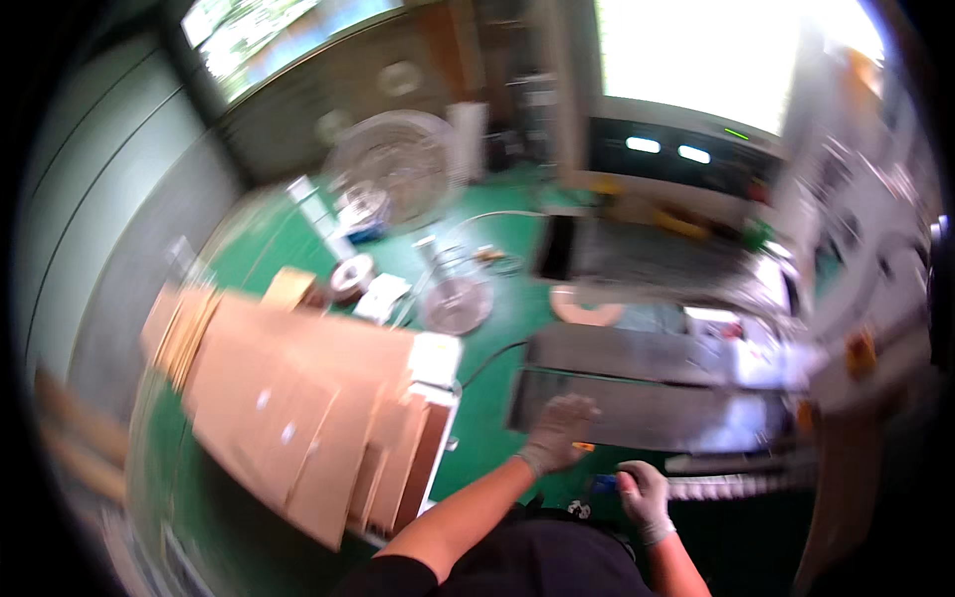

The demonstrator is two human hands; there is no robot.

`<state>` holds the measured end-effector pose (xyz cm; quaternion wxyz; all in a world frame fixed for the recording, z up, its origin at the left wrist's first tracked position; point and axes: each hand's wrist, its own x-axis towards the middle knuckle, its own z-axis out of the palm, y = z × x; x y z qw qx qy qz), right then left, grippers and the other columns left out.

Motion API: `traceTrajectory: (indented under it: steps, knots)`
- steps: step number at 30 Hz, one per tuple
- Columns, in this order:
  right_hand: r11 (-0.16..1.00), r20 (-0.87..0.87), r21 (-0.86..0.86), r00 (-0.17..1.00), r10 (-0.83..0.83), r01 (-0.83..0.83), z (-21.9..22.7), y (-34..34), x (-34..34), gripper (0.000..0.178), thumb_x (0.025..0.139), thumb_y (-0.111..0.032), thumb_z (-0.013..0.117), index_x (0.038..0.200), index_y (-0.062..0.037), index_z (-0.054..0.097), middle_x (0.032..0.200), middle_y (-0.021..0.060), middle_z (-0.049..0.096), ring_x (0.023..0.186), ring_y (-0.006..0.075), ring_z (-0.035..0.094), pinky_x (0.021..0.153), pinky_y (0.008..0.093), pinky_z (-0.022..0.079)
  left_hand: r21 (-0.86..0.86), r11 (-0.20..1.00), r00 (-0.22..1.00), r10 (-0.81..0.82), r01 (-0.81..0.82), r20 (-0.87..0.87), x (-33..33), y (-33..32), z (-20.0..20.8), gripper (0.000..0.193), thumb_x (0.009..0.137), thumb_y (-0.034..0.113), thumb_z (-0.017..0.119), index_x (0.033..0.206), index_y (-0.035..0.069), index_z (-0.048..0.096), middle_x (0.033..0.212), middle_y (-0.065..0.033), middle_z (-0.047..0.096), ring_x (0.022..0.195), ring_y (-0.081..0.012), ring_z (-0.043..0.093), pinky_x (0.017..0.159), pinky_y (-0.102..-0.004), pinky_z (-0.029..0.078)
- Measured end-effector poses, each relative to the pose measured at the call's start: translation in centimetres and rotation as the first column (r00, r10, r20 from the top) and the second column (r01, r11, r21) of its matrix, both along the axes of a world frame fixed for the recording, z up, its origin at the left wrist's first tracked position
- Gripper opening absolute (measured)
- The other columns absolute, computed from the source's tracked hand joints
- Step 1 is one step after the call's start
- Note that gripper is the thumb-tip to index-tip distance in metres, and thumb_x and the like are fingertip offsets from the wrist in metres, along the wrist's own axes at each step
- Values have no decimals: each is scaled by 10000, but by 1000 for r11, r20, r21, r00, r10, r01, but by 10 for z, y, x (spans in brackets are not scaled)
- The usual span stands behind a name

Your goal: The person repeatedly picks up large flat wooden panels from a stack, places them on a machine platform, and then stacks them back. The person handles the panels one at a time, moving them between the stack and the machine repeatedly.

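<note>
My left hand, in a pale glove, reaches over the near edge of a grey metal plate. Motion smears its fingers, so their grip is unclear. A small orange item shows right beside that palm; whether I hold it cannot be told. Lower and to the right, my gloved right hand is curled closed near my body. Something blue sits against its fingers, too blurred to name. A white ribbed strip extends rightward from behind this hand.
Stacked flat cardboard stands at the left on a white-edged support. Beyond it, on the green floor, are a tape roll, a round-based stand and a large round fan. Machinery fills the far right.
</note>
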<state>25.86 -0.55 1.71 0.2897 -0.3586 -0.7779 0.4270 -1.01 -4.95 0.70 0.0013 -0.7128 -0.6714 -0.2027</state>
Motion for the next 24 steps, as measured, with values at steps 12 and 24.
traceTrajectory:
  steps: [12,24]
  knots:
    - [974,654,224,745,-131,-25,9,-5,-56,437,1082,-437,548,1177,-72,769,1176,226,757,1062,436,716,944,511,559,-352,-259,-314,943,-899,110,-172,-427,-115,480,937,374,610,1236,3,659,1182,-306,659,1106,-496,626,987,-589,503]
    - [936,655,352,710,-260,18,-33,5,-60,307,1061,-257,570,995,17,690,966,227,706,928,414,672,852,486,517,-490,-431,-419,897,-758,-141,-299,-680,-125,729,925,444,716,1494,24,539,1540,-265,538,1378,-449,560,1168,-509,473]
